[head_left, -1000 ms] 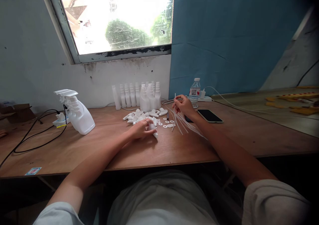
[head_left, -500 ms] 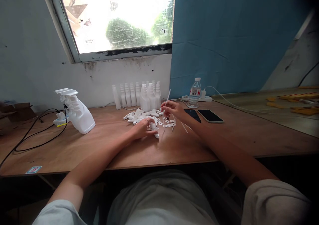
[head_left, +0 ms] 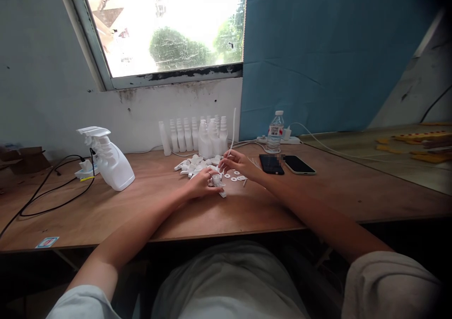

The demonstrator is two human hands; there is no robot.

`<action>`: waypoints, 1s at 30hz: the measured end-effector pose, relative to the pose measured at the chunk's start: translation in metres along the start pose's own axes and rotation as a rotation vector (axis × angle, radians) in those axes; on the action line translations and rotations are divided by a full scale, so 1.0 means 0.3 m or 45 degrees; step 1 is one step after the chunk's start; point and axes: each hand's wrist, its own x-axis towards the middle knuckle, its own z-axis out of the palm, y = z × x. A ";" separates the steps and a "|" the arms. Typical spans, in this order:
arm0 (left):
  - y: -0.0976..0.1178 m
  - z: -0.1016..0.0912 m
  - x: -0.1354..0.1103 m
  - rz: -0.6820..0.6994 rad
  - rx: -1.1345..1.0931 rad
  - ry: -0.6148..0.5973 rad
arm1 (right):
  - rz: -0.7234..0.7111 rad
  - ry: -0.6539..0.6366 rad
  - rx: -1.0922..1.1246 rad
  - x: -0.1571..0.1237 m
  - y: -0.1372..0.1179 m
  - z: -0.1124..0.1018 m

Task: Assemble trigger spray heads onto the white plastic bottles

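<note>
My left hand [head_left: 204, 183] is closed around a white spray trigger head [head_left: 218, 181], its end showing below the thumb. Just above and to the right, my right hand [head_left: 237, 163] pinches a thin white tube [head_left: 233, 130] that stands up nearly vertical. The tube's lower end is close to the trigger head; whether they touch I cannot tell. Behind my left hand lies a pile of white trigger heads [head_left: 190, 163]. Several white ring washers [head_left: 234, 179] are scattered below my right hand, with another loose tube [head_left: 245, 182] beside them.
White bottles [head_left: 185, 138] stand in a group by the wall. At left is a spray bottle [head_left: 118, 166] near black cables [head_left: 38, 211]. Two phones [head_left: 300, 165] and a water bottle [head_left: 274, 133] are on the right of the wooden table [head_left: 106, 220].
My right hand has moved left and slightly down with the tube, nearer the trigger head in my left hand. The tube now stands more upright. My left hand has barely moved.
</note>
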 end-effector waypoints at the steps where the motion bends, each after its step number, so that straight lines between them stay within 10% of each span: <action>1: -0.002 0.000 0.001 0.007 -0.004 -0.002 | -0.019 0.008 -0.023 -0.001 -0.002 0.012; 30: 0.038 0.001 0.000 -0.129 -0.002 -0.013 | -0.262 -0.033 -0.871 -0.034 -0.037 0.071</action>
